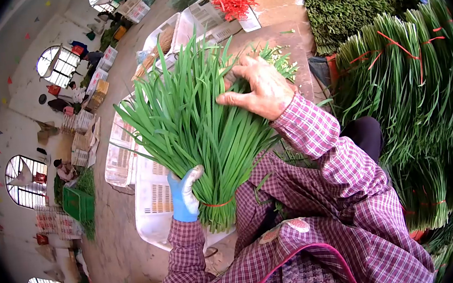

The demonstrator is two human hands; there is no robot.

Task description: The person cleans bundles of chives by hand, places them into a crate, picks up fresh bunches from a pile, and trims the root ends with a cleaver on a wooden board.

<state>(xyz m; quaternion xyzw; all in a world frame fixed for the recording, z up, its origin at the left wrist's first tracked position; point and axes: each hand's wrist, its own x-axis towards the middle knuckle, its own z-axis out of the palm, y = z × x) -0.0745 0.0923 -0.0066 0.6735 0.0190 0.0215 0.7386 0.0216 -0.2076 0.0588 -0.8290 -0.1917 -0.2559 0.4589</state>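
Note:
A large bundle of green chives (197, 122) stands in front of me, its leaves fanned out at the top. A red band (217, 204) circles it close to the cut ends. My left hand (184, 194), in a blue and white glove, grips the bundle's lower left side just above the band, thumb across the front. At the upper right of the leaves is my bare right hand (259, 89), thumb and fingers apart. Its fingertips touch the leaves and are partly hidden by them.
White plastic crates (153, 204) stand beside and beyond the bundle, one holding a straw brush (163, 40). Red ties (234, 1) lie beyond my right hand, near leaf scraps (287, 63). Banded chive bundles (395, 63) are piled at right. People work along the far wall.

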